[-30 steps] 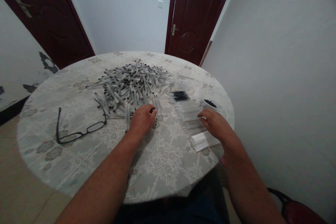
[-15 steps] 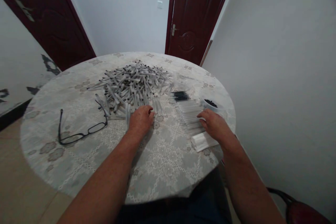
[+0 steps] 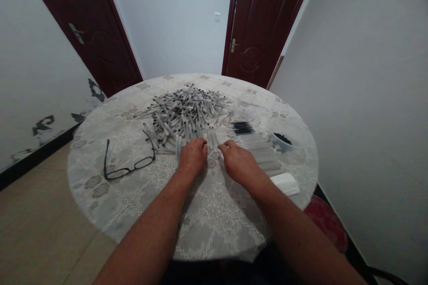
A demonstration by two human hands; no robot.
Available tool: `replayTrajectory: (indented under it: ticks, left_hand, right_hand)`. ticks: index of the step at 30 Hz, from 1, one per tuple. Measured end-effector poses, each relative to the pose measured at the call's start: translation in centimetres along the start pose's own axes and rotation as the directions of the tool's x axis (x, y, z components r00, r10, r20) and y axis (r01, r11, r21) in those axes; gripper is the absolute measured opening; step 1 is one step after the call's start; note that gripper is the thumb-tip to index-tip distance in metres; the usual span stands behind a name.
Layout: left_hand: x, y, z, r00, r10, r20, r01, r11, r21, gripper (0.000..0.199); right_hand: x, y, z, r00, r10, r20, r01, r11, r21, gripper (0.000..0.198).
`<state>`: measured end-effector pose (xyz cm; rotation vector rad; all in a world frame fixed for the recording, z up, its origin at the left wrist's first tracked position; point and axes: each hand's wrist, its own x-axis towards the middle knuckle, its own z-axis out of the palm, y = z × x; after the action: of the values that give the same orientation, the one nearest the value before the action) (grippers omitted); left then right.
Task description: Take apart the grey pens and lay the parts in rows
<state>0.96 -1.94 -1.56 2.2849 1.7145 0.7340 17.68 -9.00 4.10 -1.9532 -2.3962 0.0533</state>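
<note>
A large pile of clear pen barrels [image 3: 187,111] with dark ends covers the far middle of the table. A few barrels lie side by side in a short row [image 3: 211,137] in front of it. My left hand [image 3: 194,156] rests at the row's left side, fingers curled together. From the other side my right hand [image 3: 241,164] reaches in, its thumb and fingertips drawn close at the row's near right end. Whatever either hand's fingers hold, if anything, is too small to make out. Right of the row, thin pen refills [image 3: 257,144] with black ends lie in parallel.
A clear bowl [image 3: 292,144] with small black pieces stands on the right. White folded paper or tissue [image 3: 286,184] lies in front of it. Eyeglasses [image 3: 132,168] sit open on the left of the round, patterned tablecloth [image 3: 214,213]. A red stool [image 3: 326,220] shows beside the table.
My right hand has moved left from the refills to the short row of barrels. My left hand stays by that row. The view has shifted, so the table appears further right.
</note>
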Motion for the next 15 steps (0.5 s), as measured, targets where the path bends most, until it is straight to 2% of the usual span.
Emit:
replayTrajectory:
  ticks: [3,8,15]
  left_hand:
    - [-0.1,0.0,-0.1,1.0,0.006,0.002,-0.006,1.0,0.009,0.026]
    - [-0.1,0.1,-0.1,1.0,-0.002,0.011,0.001,1.0,0.025,0.026]
    - [-0.3,0.4,-0.2,1.0,0.015,-0.005,-0.015,1.0,0.012,0.025]
  right_hand:
    - [1.2,-1.0,1.6,0.999,0.038,0.001,-0.038,0.999,-0.029,0.035]
    - [1.9,-1.0,3.9,0.997,0.069,-0.022,-0.069,0.997,-0.021,0.027]
    - [2.2,-0.4,4.6,0.997,0.069,-0.029,-0.068,0.998,0.018,0.022]
